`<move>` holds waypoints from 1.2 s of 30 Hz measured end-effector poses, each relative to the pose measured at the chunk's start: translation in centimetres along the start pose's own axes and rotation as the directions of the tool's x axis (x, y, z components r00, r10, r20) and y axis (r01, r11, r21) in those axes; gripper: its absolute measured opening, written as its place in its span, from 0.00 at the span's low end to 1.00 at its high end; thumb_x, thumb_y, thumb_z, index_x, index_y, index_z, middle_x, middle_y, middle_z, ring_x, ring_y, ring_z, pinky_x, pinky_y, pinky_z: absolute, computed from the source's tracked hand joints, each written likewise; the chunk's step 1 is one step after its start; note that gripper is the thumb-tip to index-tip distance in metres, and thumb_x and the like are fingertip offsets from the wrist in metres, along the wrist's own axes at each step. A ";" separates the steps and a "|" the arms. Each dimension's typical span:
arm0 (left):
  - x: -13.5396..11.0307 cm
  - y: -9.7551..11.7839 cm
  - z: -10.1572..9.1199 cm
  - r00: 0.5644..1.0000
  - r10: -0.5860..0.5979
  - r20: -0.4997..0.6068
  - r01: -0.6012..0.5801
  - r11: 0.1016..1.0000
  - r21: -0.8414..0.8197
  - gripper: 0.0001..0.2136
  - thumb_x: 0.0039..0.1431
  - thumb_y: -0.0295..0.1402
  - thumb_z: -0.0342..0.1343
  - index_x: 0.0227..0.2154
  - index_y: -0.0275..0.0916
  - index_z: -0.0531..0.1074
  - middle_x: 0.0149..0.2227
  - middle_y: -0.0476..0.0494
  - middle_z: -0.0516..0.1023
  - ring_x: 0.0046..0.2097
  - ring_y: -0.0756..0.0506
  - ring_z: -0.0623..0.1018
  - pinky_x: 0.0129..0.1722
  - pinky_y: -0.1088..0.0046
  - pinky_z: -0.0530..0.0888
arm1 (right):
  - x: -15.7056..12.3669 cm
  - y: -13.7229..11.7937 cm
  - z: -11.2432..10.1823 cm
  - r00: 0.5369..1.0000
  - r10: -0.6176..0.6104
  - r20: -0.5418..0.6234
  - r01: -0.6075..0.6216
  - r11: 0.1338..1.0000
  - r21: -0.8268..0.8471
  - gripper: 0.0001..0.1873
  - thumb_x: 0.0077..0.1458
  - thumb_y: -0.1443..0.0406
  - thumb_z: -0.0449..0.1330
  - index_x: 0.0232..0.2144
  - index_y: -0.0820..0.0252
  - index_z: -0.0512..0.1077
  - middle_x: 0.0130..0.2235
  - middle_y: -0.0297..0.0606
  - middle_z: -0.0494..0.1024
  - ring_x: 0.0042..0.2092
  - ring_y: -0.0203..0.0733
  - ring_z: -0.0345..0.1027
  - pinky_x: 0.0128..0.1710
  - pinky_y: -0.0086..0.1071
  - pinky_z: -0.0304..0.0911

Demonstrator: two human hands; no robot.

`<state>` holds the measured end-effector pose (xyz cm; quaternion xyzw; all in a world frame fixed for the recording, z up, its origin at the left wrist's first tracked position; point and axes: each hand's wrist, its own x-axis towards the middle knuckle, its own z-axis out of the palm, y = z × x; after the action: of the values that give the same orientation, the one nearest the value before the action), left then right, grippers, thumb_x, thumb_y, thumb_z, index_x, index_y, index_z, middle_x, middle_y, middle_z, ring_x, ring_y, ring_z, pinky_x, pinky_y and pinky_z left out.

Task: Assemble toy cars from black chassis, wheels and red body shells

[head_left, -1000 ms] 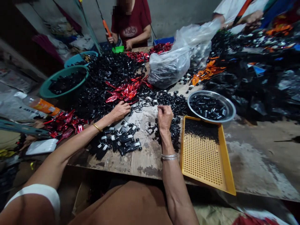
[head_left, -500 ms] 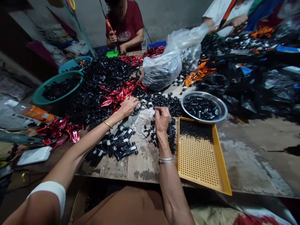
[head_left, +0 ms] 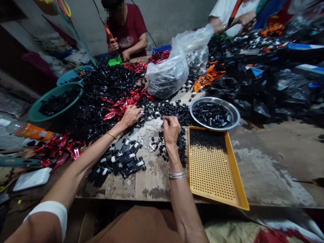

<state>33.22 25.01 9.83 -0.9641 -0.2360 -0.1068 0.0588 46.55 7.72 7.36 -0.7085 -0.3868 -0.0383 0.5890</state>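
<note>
My right hand point(head_left: 171, 130) pinches a thin pale sliver point(head_left: 160, 115) just left of the steel bowl point(head_left: 214, 99).
Thumb and fingertips press together on it, its long axis slanting up toward my left hand point(head_left: 130, 116), farther from the bowl, fingers curled onto loose black plastic parts point(head_left: 149, 116).

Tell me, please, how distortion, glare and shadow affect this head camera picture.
In the head view, wide-angle distortion makes the yellow perforated tray look wedge-shaped and swells the left upper arm; the rim of the steel bowl and the clear plastic bag catch glare; the far left corner is dark; the right hand looks fairly sharp.
</note>
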 end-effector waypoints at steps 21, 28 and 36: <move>1.0 2.5 1.3 0.986 -0.162 -0.030 0.158 0.982 -0.105 0.08 0.60 0.35 0.51 0.40 0.39 0.70 0.36 0.41 0.77 0.43 0.39 0.71 0.45 0.58 0.64 | 0.1 -0.2 -0.2 0.999 0.029 -0.015 -0.029 0.999 0.035 0.09 0.53 0.70 0.53 0.27 0.57 0.73 0.32 0.37 0.74 0.35 0.41 0.68 0.39 0.33 0.64; 0.7 4.7 0.5 0.994 -0.097 0.052 0.098 0.995 -0.021 0.14 0.59 0.33 0.52 0.47 0.35 0.69 0.46 0.32 0.74 0.49 0.35 0.70 0.48 0.55 0.62 | 0.2 -0.1 -0.3 1.000 -0.009 -0.009 0.010 0.999 0.031 0.08 0.53 0.70 0.54 0.28 0.59 0.74 0.32 0.39 0.74 0.35 0.41 0.69 0.40 0.34 0.64; -0.2 5.9 0.8 0.992 -0.109 0.059 0.112 0.992 -0.050 0.18 0.61 0.36 0.50 0.52 0.37 0.65 0.48 0.35 0.72 0.50 0.36 0.70 0.47 0.59 0.65 | 0.2 0.3 0.0 0.999 -0.043 -0.022 0.044 0.999 0.025 0.09 0.53 0.69 0.54 0.28 0.57 0.74 0.31 0.37 0.74 0.34 0.41 0.68 0.39 0.34 0.64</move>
<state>35.91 19.87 8.59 -0.9533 -0.2877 -0.0892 0.0203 46.81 7.84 7.21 -0.6919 -0.3964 -0.0538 0.6010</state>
